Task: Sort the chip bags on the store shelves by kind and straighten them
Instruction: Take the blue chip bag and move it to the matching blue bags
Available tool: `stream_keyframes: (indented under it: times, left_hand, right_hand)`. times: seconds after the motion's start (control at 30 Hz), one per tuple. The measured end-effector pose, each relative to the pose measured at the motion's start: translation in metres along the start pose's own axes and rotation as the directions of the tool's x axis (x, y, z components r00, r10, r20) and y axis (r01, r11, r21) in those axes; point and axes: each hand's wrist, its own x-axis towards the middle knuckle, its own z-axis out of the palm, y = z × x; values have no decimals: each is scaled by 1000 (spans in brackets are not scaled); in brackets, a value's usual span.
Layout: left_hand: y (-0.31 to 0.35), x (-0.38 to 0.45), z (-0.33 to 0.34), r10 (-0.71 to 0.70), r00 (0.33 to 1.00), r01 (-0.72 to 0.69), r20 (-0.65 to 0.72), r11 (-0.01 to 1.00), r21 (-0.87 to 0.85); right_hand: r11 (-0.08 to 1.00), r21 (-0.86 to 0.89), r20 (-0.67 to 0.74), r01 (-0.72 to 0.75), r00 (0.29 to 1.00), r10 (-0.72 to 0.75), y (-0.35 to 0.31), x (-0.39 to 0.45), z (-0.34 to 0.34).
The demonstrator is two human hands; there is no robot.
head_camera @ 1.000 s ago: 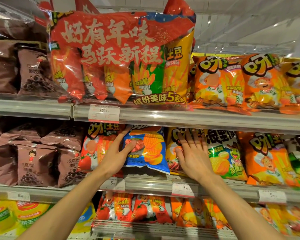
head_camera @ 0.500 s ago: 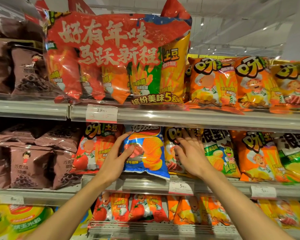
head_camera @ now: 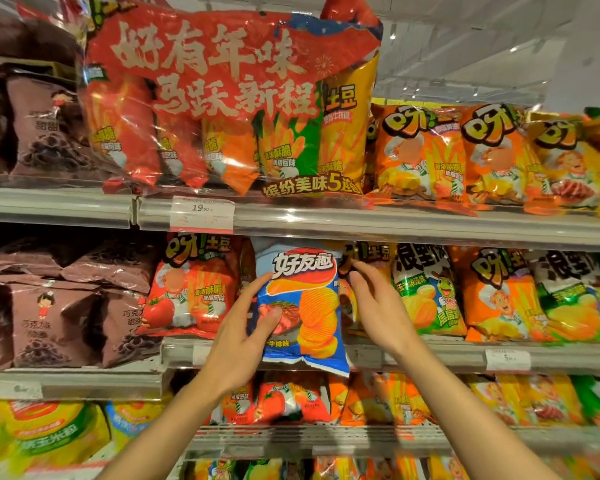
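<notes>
A blue chip bag (head_camera: 307,306) with ridged chips pictured on it stands at the front of the middle shelf (head_camera: 430,355), its lower edge hanging over the shelf lip. My left hand (head_camera: 246,327) grips its left edge, thumb on the front. My right hand (head_camera: 374,303) reaches past the bag's right side, fingers curled against a yellow-orange bag (head_camera: 364,268) behind it. A red tomato bag (head_camera: 191,289) stands to the left, and a green-and-yellow frog bag (head_camera: 426,289) to the right.
Brown chocolate snack bags (head_camera: 56,306) fill the left of the middle shelf. A big red multi-pack (head_camera: 229,98) and orange bags (head_camera: 465,157) stand on the upper shelf (head_camera: 395,223). Orange and green bags (head_camera: 534,296) continue right. More bags fill the lower shelf (head_camera: 291,403).
The blue bag has come forward and down out of the row, its top logo now showing. My left hand moved with it. My right hand shifted to the bag's upper right.
</notes>
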Motion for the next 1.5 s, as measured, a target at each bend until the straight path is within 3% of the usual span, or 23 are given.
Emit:
stream_keyframes:
  times: [0.13, 0.2, 0.37, 0.57, 1.03, 1.37, 1.5]
  left_hand:
    - [-2, -17, 15, -21, 1000, 22, 5, 994, -108]
    - [1, -28, 26, -23, 1000, 25, 12, 986, -165]
    - [13, -52, 59, -22, 999, 29, 27, 961, -276]
    - [32, -69, 114, -95, 992, 118, 85, 936, -332]
    - [140, -101, 388, -97, 986, 143, 134, 904, -404]
    - [189, -68, 583, -44, 936, 208, 350, 869, -449]
    - [194, -50, 655, 27, 915, 144, 402, 910, -388]
  right_hand:
    - [943, 287, 138, -167, 982, 132, 2, -30, 9]
    - [925, 302, 169, -229, 968, 185, 5, -43, 11]
    - [862, 410, 163, -299, 953, 254, 26, -76, 0]
    - [860, 446, 57, -248, 967, 249, 48, -113, -57]
    - [842, 473, -27, -260, 951, 309, 187, -164, -306]
    - [820, 412, -166, -398, 851, 497, 288, -168, -484]
    - [770, 409, -187, -489, 781, 596, 330, -160, -540]
